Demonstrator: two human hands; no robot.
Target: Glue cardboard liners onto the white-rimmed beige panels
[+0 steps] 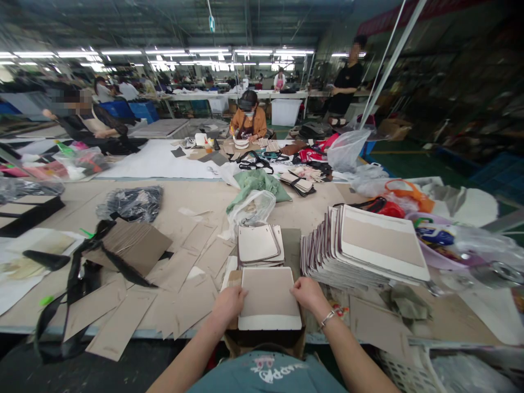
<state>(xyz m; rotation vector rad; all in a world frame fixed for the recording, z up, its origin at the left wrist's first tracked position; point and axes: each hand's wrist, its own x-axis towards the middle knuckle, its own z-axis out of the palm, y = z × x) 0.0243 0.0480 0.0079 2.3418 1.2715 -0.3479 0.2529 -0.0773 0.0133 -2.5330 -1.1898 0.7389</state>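
A flat off-white panel with rounded corners and a broad beige strip across it lies in front of my body. My left hand grips its left edge, fingers closed. At its right edge my right hand pinches the rim between thumb and fingers. Just beyond the panel sits a short stack of similar off-white panels. To the right of my right hand a tall, leaning stack of panels fans out, its top one also bearing a beige strip. Under the held panel a brown cardboard box partly shows.
Loose beige card strips lie left of my hands, near a strapped bundle of cards. A clear plastic bag and green cloth lie ahead. A purple basin stands right. Across the table a co-worker sits.
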